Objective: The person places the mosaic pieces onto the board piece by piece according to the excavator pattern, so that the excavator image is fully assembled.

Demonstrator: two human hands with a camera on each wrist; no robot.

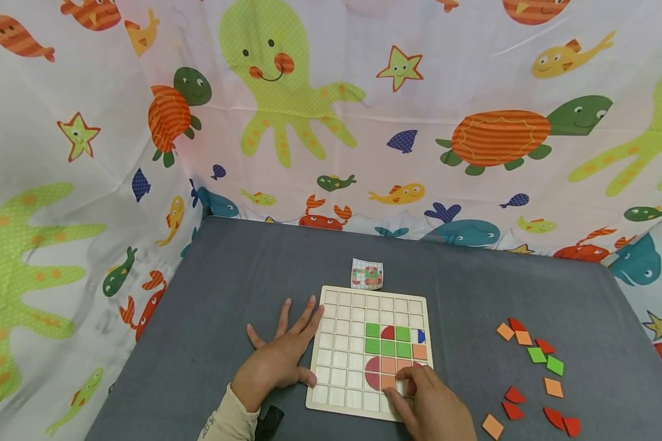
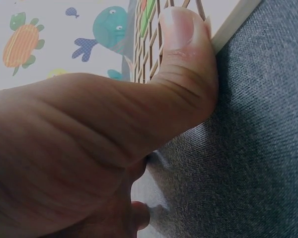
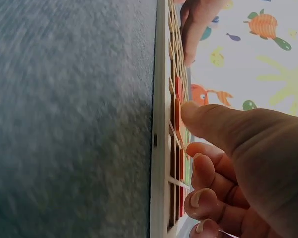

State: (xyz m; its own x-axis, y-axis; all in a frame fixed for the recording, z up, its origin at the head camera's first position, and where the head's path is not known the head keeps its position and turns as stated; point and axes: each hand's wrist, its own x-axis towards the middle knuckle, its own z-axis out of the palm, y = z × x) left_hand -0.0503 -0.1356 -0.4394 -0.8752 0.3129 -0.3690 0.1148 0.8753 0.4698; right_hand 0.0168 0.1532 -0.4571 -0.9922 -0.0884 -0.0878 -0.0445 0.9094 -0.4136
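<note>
While the right hand (image 1: 436, 404) bends over the near right part of the wooden grid board (image 1: 339, 361), its thumb and index finger curve toward each other, the thumb tip at an orange square; whether they pinch a tile I cannot tell. Its other fingers are loosely bent in the right wrist view.

Across from it, the left hand (image 1: 278, 358) lies flat and released, fingers spread, thumb touching the board's left edge. A pale sleeve (image 1: 228, 419) covers its wrist, with a dark object (image 1: 269, 422) just beside, too cut off to identify.

Between the hands and just beyond the right one, the board holds orange squares (image 1: 388, 365), red pieces (image 1: 372, 373), green squares (image 1: 388, 348) and one blue piece (image 1: 421, 336). Right of the right hand, loose red, orange and green tiles (image 1: 553, 387) are scattered on the dark grey cloth (image 1: 254, 263).

Farther out than both hands, a small printed card (image 1: 366, 274) sits at the board's far edge; behind it hangs a sea-animal curtain (image 1: 331, 61).
</note>
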